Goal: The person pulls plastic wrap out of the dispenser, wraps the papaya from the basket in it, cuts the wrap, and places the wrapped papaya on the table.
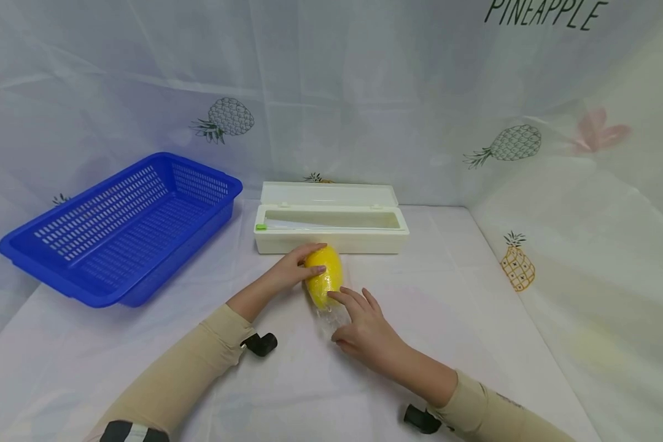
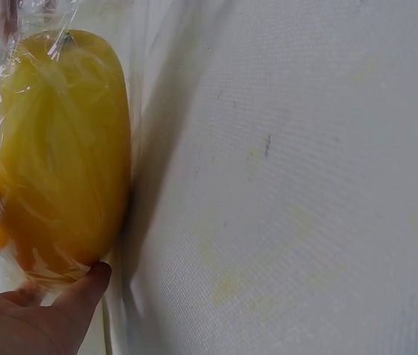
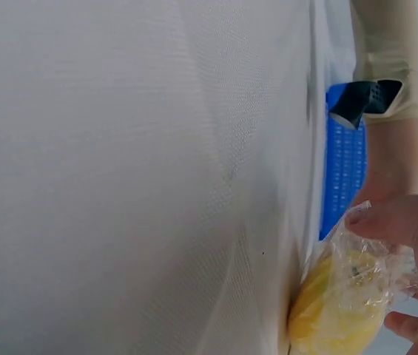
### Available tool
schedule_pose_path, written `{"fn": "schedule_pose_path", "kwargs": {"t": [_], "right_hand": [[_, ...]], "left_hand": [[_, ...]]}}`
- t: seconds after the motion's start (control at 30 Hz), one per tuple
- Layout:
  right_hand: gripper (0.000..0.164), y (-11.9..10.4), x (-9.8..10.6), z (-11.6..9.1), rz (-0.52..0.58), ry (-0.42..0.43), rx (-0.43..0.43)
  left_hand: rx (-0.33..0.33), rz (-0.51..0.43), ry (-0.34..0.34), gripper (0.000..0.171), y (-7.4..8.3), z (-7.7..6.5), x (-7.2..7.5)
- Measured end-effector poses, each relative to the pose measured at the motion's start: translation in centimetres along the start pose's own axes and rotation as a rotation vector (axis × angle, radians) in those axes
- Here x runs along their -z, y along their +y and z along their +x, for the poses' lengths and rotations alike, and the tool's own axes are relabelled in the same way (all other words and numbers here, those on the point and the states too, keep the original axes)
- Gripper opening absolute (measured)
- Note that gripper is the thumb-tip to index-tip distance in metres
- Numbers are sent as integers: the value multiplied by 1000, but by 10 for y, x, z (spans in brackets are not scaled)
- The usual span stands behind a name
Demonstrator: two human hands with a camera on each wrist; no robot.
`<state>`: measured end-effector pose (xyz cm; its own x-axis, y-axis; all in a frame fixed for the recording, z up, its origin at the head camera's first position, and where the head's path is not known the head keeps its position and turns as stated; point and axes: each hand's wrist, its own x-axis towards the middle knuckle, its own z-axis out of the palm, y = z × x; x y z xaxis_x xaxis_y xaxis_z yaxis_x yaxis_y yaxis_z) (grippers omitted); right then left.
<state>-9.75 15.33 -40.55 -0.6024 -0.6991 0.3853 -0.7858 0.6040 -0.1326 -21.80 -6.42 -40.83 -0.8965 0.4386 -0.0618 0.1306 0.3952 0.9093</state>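
Observation:
An oval yellow melon [image 1: 325,276], wrapped in clear plastic film [image 1: 327,318], lies lengthwise on the white-covered table. In the left wrist view, the film stretches over the melon [image 2: 64,155] in shiny creases, and a small stem mark shows at one end. My left hand [image 1: 295,268] holds the far end, thumb on top and fingers around the side. At the near end, my right hand [image 1: 367,328] has its fingers spread, with the index fingertip at the melon. Loose film gathers between its thumb and fingers; the right wrist view shows the thumb [image 3: 386,220] against this film.
Just behind the melon is a long white box [image 1: 331,241], its lid [image 1: 328,194] open, with a green-tipped strip [image 1: 261,227] inside. A blue plastic basket [image 1: 135,301] stands to the left. A pineapple-print cloth [image 1: 364,92] hangs behind and along the right.

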Motion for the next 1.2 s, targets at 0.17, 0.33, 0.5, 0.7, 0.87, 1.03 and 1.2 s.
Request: {"fn": "schedule_pose_path", "kwargs": {"t": [0.17, 0.33, 0.5, 0.7, 0.87, 1.03, 1.2], "right_hand": [[15, 1, 4, -7, -17, 22, -42], [21, -1, 4, -8, -30, 25, -157], [18, -6, 1, 0, -27, 51, -161], [15, -5, 0, -7, -12, 70, -97], [18, -2, 1, -18, -45, 104, -25], [16, 1, 6, -24, -39, 200, 41], [26, 6, 12, -25, -10, 334, 115]], "left_hand": [[25, -3, 7, 57, -1, 0, 0], [44, 3, 12, 58, 1, 0, 0], [33, 10, 18, 58, 1, 0, 0], [42, -10, 13, 58, 1, 0, -2], [56, -4, 24, 58, 1, 0, -2], [57, -15, 24, 59, 0, 1, -3], [47, -20, 25, 58, -1, 1, -3]]}}
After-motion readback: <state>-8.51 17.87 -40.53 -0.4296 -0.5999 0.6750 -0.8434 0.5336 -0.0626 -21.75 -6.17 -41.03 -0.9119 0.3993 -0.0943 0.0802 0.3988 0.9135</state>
